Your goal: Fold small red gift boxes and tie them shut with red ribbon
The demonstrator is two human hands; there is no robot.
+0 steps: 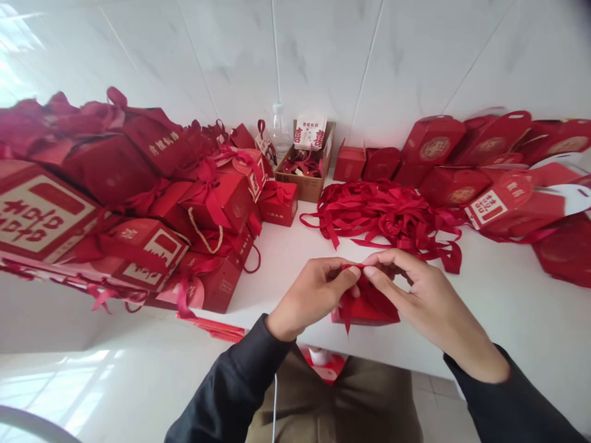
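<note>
A small red gift box [369, 315] sits at the front edge of the white table, between my hands. Red ribbon [347, 317] lies over its top, and one end hangs down the front. My left hand [323, 289] pinches the ribbon between thumb and fingers above the box. Close beside it, my right hand [410, 286] pinches the ribbon too, thumb and forefinger together. Fingers cover most of the box top, so the form of the knot or bow is hidden. Just behind my hands lies a heap of loose red ribbons [383, 212].
Red gift boxes with bows [221, 197] are piled high on the left. More red boxes [489, 184] stand on the right, against the tiled wall. A cardboard carton [302, 184] and a clear bottle [278, 132] stand at the back of the white table [286, 246].
</note>
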